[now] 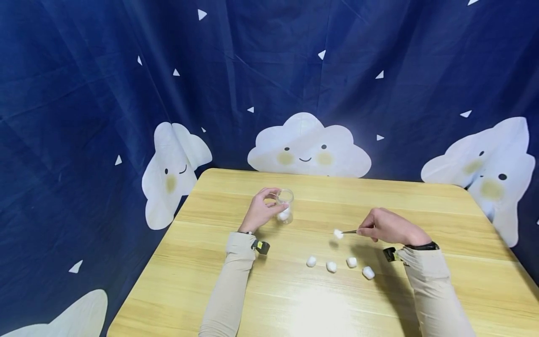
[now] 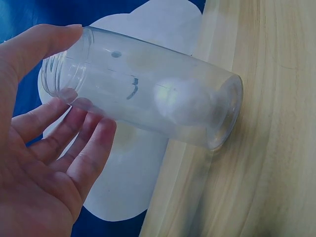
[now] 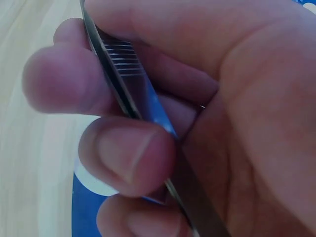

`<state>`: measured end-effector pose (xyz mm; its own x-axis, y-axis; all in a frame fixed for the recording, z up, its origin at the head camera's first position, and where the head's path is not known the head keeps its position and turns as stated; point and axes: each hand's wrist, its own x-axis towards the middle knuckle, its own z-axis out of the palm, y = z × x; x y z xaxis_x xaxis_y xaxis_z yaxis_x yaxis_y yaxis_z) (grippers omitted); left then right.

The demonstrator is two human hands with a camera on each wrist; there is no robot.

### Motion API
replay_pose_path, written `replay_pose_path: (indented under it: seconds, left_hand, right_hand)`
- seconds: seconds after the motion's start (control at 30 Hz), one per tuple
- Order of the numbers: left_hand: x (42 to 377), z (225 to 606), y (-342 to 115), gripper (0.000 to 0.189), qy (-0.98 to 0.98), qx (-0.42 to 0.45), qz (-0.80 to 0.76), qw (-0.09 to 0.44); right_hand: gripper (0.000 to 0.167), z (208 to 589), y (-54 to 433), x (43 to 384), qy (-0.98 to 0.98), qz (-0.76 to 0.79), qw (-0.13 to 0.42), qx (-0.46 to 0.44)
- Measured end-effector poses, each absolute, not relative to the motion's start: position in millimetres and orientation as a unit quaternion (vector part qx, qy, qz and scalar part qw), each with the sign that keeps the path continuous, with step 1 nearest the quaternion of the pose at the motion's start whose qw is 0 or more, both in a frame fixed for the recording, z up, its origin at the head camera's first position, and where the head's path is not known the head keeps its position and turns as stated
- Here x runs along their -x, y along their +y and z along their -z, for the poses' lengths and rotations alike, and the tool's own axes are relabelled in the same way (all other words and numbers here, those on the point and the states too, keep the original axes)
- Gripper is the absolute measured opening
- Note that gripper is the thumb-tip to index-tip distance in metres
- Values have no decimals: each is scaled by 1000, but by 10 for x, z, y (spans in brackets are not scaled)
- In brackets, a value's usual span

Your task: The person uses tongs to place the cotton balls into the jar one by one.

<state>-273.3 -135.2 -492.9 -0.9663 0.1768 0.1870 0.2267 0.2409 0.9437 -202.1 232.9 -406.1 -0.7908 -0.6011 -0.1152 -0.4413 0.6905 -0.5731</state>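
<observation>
My left hand (image 1: 262, 211) holds a clear jar (image 1: 285, 196) near its threaded mouth, thumb on one side and fingers on the other. White cotton balls (image 2: 183, 101) lie in the jar's lower part, and its base is at the tabletop in the left wrist view. My right hand (image 1: 389, 227) grips metal tweezers (image 1: 349, 231) between thumb and fingers; ridges on their metal show in the right wrist view (image 3: 123, 57). At the tweezers' tips, a cotton ball (image 1: 338, 233) hangs above the table, its shadow below it.
Several more cotton balls (image 1: 331, 267) lie in a loose row on the wooden table (image 1: 189, 281), nearer to me than the jar. A dark blue curtain (image 1: 273, 61) with cloud faces hangs behind the table's far edge and along its sides.
</observation>
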Motion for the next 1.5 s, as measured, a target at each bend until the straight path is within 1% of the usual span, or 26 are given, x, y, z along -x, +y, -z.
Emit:
replay_pose_path:
  seconds: [0.17,0.4,0.53,0.83,1.13,1.33,1.5]
  left_hand:
    - [2722,4921,-1350,55,-794,127,594,22]
    - [2717,4921,-1353,54,-790,128,599,23]
    - [2726,4931,-1357,55,-786,131,603,27]
    - [2744,4938,-1367,55,-782,133,608,26]
    - [2718,4921,-1350,56,-784,137,605,25]
    - [2717,4931,-1333,57,-787,135,602,20]
    - [2721,4933,-1352,56,-790,130,598,24]
  right_hand:
    - [24,4014,2328,2054,908,267,144,288]
    - [24,3957,2311,2089,915,258,130,282]
    - [25,3935,2290,2124,920,257,132,267]
    - [15,3875,2236,2189,921,262,124,259]
    - [16,3823,2182,2235,924,260,113,257]
    - [19,3793,2136,2272,926,250,98,265]
    - [18,3768,2053,2310,927,251,91,262]
